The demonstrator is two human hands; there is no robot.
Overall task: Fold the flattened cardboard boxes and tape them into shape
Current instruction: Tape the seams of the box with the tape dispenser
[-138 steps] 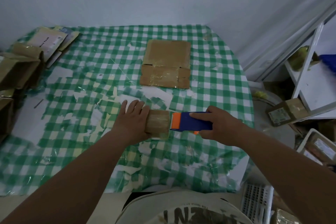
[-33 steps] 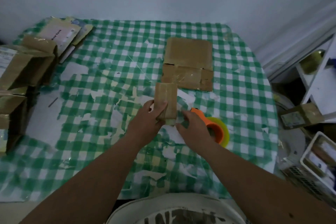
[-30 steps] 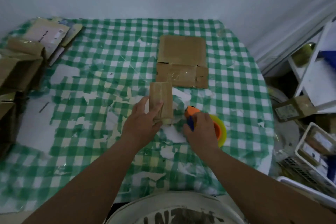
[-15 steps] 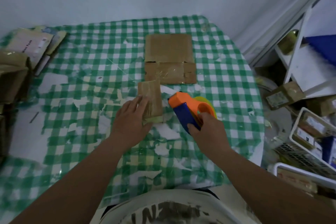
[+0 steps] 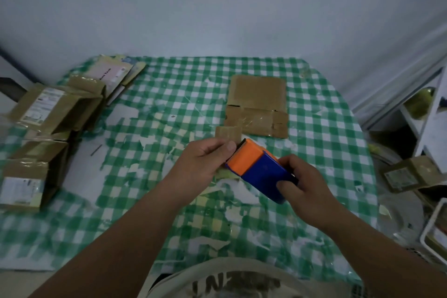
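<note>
A small brown cardboard box [image 5: 228, 134] lies on the green checked tablecloth [image 5: 169, 94] near the middle; only its far end shows. My left hand [image 5: 203, 159] covers the rest, fingers curled over it and thumb tip at the serrated edge of the tape dispenser [image 5: 256, 168]. That dispenser is orange in front and blue behind. My right hand [image 5: 303, 189] grips its blue body from the right. A flattened cardboard box [image 5: 257, 105] with tape on its flaps lies farther back.
Several folded brown boxes with labels [image 5: 48, 113] are stacked at the table's left edge, and flat mailers [image 5: 113, 75] lie at the back left. A white shelf [image 5: 433, 113] and boxes [image 5: 411, 173] stand on the floor to the right. The wall is close behind.
My right hand has brought the tape dispenser up to the small box, with its cutter now at my left thumb. My left hand has shifted over the box's right end.
</note>
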